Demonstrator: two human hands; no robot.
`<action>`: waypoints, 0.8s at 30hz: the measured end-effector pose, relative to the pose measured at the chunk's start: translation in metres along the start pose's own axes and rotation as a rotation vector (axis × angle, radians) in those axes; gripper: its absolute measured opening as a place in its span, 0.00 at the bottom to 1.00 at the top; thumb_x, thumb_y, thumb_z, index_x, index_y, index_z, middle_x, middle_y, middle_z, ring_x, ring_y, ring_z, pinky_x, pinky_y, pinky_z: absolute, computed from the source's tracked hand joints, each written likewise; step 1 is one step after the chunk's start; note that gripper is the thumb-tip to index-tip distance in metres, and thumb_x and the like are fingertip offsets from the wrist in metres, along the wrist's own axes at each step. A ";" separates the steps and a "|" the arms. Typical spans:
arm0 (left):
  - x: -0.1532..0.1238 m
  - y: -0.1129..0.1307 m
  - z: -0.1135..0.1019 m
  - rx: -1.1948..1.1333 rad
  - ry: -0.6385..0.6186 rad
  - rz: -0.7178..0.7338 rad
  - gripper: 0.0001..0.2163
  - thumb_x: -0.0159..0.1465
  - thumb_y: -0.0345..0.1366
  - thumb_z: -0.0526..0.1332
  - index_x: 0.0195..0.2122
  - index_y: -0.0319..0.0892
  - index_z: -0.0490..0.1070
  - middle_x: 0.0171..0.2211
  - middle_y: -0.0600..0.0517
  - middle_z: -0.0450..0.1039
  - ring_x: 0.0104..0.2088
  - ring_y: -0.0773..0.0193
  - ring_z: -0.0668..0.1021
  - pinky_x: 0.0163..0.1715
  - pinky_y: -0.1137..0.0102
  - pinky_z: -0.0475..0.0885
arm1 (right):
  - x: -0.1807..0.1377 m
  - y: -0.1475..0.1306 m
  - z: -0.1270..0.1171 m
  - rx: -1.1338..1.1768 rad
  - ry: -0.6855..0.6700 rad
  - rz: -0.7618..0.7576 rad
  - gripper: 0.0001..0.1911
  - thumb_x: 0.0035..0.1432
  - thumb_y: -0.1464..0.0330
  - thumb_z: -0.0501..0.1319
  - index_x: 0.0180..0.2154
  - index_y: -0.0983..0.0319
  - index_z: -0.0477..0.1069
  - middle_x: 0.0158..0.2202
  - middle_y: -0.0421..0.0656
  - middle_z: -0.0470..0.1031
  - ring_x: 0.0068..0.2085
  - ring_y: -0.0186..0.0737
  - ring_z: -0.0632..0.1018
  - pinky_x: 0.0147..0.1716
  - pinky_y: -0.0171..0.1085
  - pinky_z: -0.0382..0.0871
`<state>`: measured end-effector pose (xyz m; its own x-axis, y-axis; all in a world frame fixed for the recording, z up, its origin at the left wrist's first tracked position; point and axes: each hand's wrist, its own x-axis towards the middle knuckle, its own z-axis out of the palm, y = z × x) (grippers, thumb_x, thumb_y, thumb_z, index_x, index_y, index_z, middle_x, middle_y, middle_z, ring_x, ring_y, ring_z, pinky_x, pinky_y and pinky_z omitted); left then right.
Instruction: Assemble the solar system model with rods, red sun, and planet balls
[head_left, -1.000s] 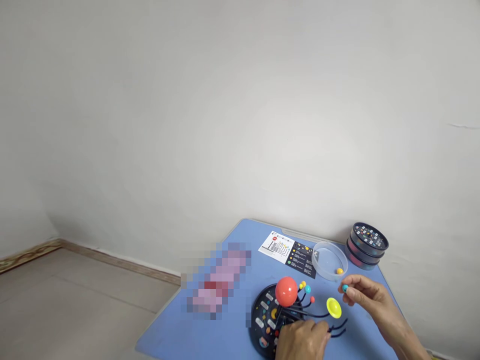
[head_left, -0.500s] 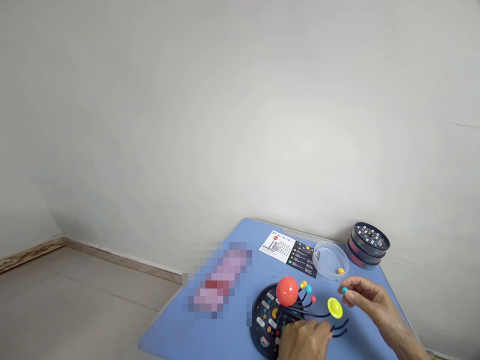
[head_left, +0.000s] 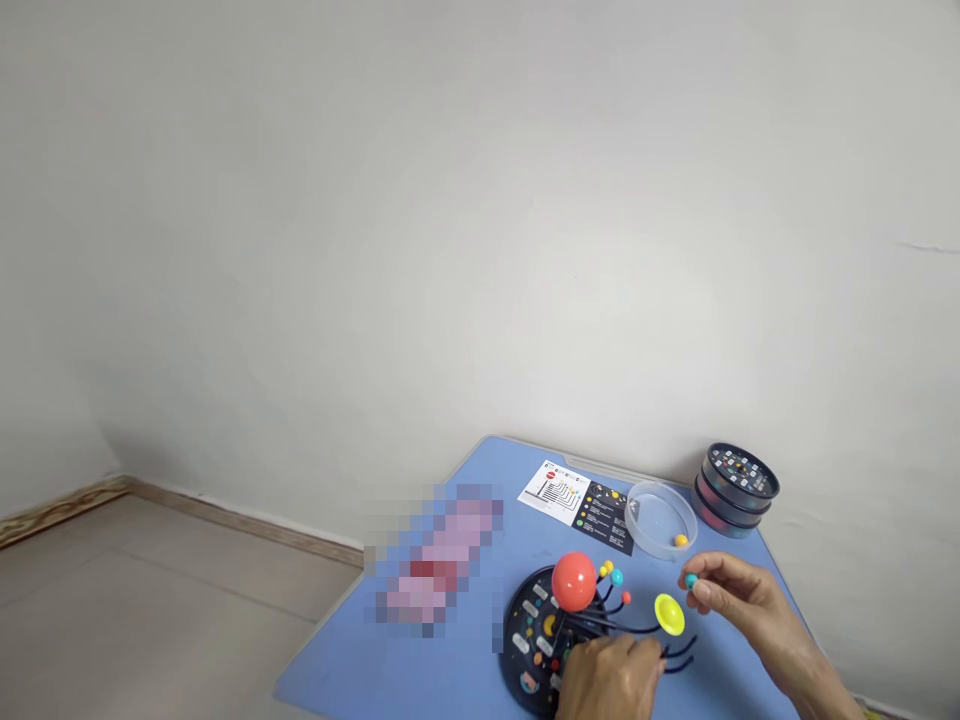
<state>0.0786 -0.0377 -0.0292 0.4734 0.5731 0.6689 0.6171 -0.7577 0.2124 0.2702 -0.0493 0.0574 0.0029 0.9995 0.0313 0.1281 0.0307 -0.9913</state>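
A solar system model with a round black base (head_left: 517,625) stands at the front of the table, a big red ball (head_left: 574,582) at its centre. Curved black arms (head_left: 680,668) reach out to the right; several carry small coloured balls, and one bears a yellow ringed planet (head_left: 670,615). Two arm tips past my left hand are bare. My left hand (head_left: 609,680) is closed around the lower arms, its fingertips partly hidden. Right of the ringed planet, my right hand (head_left: 742,597) pinches a small teal ball (head_left: 691,581) between thumb and fingers, apart from the arms.
A clear round dish (head_left: 643,545) with a yellow-orange ball (head_left: 681,541) lies behind the model. Beside it is a printed instruction sheet (head_left: 559,492). Stacked round black containers (head_left: 739,490) stand at the back right. A blurred pink item (head_left: 450,550) lies left on the blue table (head_left: 390,670).
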 end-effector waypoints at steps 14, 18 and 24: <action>-0.003 0.001 0.002 0.008 0.004 -0.003 0.04 0.59 0.30 0.62 0.29 0.46 0.73 0.20 0.58 0.78 0.17 0.63 0.80 0.14 0.73 0.64 | -0.003 0.001 0.002 -0.040 -0.081 -0.011 0.14 0.50 0.57 0.70 0.34 0.59 0.80 0.26 0.41 0.77 0.30 0.37 0.73 0.31 0.35 0.67; -0.003 0.001 0.004 -0.007 0.001 -0.011 0.04 0.59 0.29 0.62 0.30 0.47 0.73 0.20 0.58 0.79 0.17 0.63 0.80 0.15 0.73 0.64 | -0.003 0.002 0.000 -0.050 -0.100 -0.007 0.13 0.52 0.57 0.69 0.35 0.59 0.80 0.27 0.41 0.77 0.30 0.37 0.74 0.32 0.35 0.68; -0.002 0.001 0.003 -0.042 -0.022 -0.022 0.05 0.59 0.28 0.61 0.30 0.46 0.73 0.21 0.57 0.79 0.18 0.63 0.80 0.16 0.74 0.66 | -0.002 0.000 0.002 -0.077 -0.084 -0.025 0.14 0.52 0.56 0.68 0.35 0.59 0.79 0.26 0.40 0.77 0.30 0.37 0.74 0.32 0.35 0.69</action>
<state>0.0804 -0.0387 -0.0327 0.4736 0.5962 0.6483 0.6011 -0.7568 0.2569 0.2684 -0.0515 0.0568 -0.0840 0.9956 0.0417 0.2031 0.0580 -0.9774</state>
